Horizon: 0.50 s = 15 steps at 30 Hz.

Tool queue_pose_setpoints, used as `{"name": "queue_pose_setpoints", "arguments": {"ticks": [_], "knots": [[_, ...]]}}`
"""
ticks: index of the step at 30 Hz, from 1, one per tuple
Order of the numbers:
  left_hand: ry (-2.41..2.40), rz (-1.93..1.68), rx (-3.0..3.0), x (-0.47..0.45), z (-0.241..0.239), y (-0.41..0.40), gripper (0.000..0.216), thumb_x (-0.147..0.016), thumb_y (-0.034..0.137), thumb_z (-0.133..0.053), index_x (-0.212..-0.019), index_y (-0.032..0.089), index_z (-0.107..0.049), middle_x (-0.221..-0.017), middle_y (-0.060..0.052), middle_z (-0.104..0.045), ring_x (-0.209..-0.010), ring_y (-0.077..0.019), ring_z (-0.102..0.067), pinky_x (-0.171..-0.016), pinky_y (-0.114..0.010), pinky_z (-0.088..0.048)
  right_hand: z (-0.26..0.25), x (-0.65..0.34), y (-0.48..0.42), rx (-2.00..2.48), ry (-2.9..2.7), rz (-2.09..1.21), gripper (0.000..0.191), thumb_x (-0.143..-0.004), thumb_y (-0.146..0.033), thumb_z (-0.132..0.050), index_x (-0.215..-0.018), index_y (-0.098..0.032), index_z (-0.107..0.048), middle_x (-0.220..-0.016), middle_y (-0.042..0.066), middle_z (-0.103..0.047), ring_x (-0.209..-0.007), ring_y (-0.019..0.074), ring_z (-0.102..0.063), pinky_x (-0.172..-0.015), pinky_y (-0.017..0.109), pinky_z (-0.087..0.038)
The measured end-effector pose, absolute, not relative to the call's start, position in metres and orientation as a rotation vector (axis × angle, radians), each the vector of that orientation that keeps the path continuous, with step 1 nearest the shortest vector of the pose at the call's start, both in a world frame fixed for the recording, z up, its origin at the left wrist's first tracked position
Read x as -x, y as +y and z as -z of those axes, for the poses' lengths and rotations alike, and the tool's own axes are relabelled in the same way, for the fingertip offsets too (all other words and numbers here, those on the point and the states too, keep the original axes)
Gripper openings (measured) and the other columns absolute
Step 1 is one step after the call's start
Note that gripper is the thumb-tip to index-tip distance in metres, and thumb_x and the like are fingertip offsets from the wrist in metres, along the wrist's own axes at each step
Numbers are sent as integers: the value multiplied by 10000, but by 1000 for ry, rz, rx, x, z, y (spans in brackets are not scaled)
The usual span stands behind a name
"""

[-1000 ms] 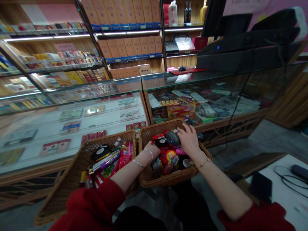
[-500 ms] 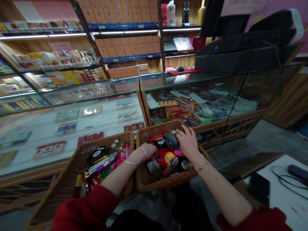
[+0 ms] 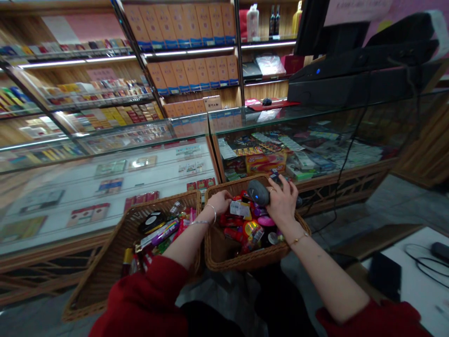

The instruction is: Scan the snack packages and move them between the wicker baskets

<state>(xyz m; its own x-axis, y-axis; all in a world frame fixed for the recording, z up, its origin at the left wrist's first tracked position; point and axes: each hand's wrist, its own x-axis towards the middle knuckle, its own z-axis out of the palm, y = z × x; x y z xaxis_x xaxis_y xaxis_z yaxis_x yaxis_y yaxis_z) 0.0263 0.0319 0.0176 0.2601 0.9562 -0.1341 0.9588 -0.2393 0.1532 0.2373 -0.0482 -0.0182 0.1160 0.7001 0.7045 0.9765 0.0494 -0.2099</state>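
Observation:
My right hand (image 3: 283, 202) is wrapped round a dark grey barcode scanner (image 3: 258, 193) with a blue light, held over the right wicker basket (image 3: 245, 266). At that basket's left side, my left hand (image 3: 220, 202) pinches a small packet (image 3: 240, 209) by its edge. A white barcode label on the packet faces up, close to the scanner's head. Below both hands the basket holds a jumble of red, purple and shiny wrapped sweets (image 3: 251, 229). My left forearm crosses the left wicker basket (image 3: 105, 267), where a round black and gold tin (image 3: 152, 221) and a purple tube (image 3: 162, 235) lie.
Glass display counters (image 3: 168, 164) stand in front, with shelves of orange boxes (image 3: 196, 70) behind. A monitor (image 3: 314, 28) sits on the counter at the right. A cable (image 3: 345, 145) hangs down its front. At the lower right a white table (image 3: 421, 281) carries a black device (image 3: 381, 275).
My left hand has risen from deep in the right basket to its upper left, with the labelled packet in it. The scanner has shifted slightly right and up with my right hand.

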Motion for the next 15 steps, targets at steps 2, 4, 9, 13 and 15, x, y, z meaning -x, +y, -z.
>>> {"name": "queue_pose_setpoints", "arguments": {"ticks": [2, 4, 9, 13, 15], "knots": [[1840, 16, -2290, -31, -8, 33, 299, -895, 263, -485, -1120, 235, -681, -1127, -64, -741, -1033, -201, -691, -838, -277, -529, 20, -238, -48, 1718, -1645, 506, 255, -763, -120, -549, -952, -210, -694, -1304, 40, -654, -1358, 282, -365, -1087, 484, -236], [1846, 10, -2283, -33, -1, 34, 307, -903, 255, -471, -1124, 238, -683, -1148, -64, -735, -1066, -201, -680, -869, -279, -522, 21, -239, -47, 1712, -1641, 506, 246, -772, -125, -547, -950, -209, -694, -1298, 39, -657, -1353, 281, -370, -1080, 478, -239], [1721, 30, -2333, -32, 9, 32, 312, -856, 229, -555, -1145, 245, -672, -1100, -38, -739, -1055, -174, -674, -905, -250, -503, 21, -239, -45, 1699, -1645, 495, 248, -779, -117, -543, -948, -209, -700, -1292, 32, -662, -1338, 282, -388, -1077, 469, -228], [1637, 70, -2367, -28, 18, 28, 544, -710, 252, -733, -1235, 208, -599, -1179, -66, -679, -1086, -193, -654, -931, -250, -496, 20, -237, -46, 1701, -1637, 475, 257, -763, -106, -547, -939, -208, -704, -1290, 37, -664, -1339, 282, -384, -1077, 467, -223], [1621, 124, -2407, -26, 22, 25, 808, -565, 282, -844, -1300, 190, -522, -1272, -97, -608, -1126, -222, -635, -944, -276, -498, 20, -237, -46, 1700, -1634, 468, 260, -763, -106, -544, -942, -207, -704, -1290, 41, -663, -1341, 280, -381, -1077, 467, -223]]}}
